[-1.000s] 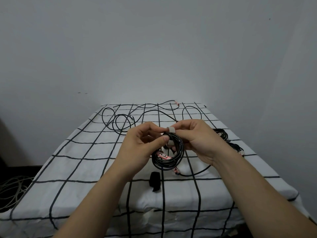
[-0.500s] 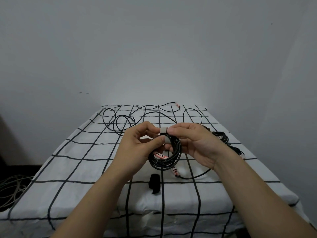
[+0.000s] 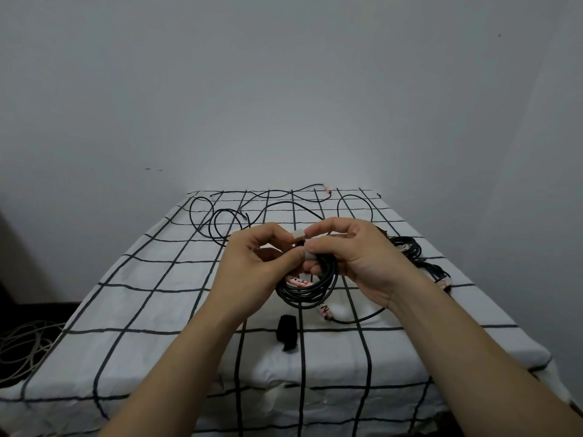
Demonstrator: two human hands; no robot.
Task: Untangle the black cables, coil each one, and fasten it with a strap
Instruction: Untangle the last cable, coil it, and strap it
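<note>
The black cable coil [image 3: 310, 290], several tight round loops with pink-labelled ends, hangs above the gridded tablecloth [image 3: 151, 279]. A white strap [image 3: 298, 234] wraps its top. The left hand [image 3: 252, 269] and right hand [image 3: 356, 257] pinch the strap between curled fingertips.

The small pink-and-white paper tag [image 3: 325, 310] on the coiled thin black cable [image 3: 299, 299] shows a letter like N. Another pink tag [image 3: 298, 281] is too blurry to read.

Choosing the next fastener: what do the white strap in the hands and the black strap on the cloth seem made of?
White strap: matte, soft fabric tape, perhaps hook-and-loop; it wraps snugly round the coiled cable. Black strap: dull, non-glossy, folded limp, likely similar fabric; too small to be sure.
</note>
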